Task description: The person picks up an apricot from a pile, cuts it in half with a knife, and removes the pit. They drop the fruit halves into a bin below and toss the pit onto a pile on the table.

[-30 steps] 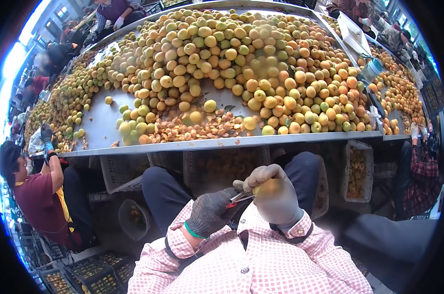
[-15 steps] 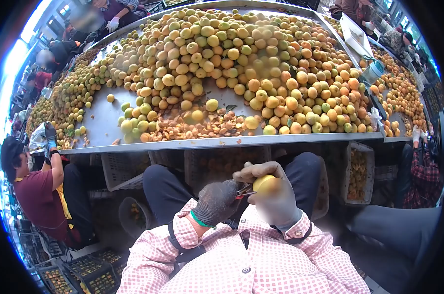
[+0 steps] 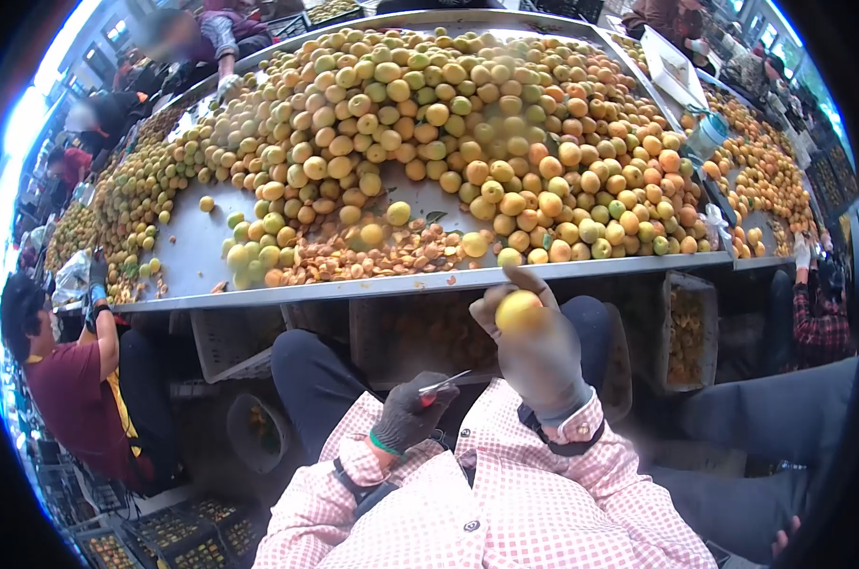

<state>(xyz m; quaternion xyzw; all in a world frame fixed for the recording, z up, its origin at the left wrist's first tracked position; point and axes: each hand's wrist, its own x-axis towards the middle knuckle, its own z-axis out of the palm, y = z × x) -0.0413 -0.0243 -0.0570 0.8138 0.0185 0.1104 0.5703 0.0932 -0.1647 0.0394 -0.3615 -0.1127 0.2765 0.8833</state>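
Note:
My left hand (image 3: 408, 414), in a dark knit glove with a green cuff, is closed around a small knife (image 3: 448, 381) with a red handle. The thin blade points up and to the right, clear of the fruit. A yellow-orange apricot (image 3: 519, 311) sits in my right hand (image 3: 543, 368), which wears a grey glove and is partly blurred. That hand is raised over my right knee, just below the metal table's front edge (image 3: 401, 288). Cut apricot pieces (image 3: 382, 258) lie along the near side of the table, in front of a big heap of whole apricots (image 3: 353, 123).
Crates (image 3: 688, 332) stand beneath the table, some holding fruit, with a bucket (image 3: 257, 431) at lower left. A person in a maroon shirt (image 3: 73, 394) sits at left; others work around the tables. A white tray (image 3: 671, 64) and a bluish container (image 3: 706, 137) are at right.
My hands have moved apart, and the knife has come away from the apricot. My right hand has risen toward the table with the fruit; my left hand has lowered slightly.

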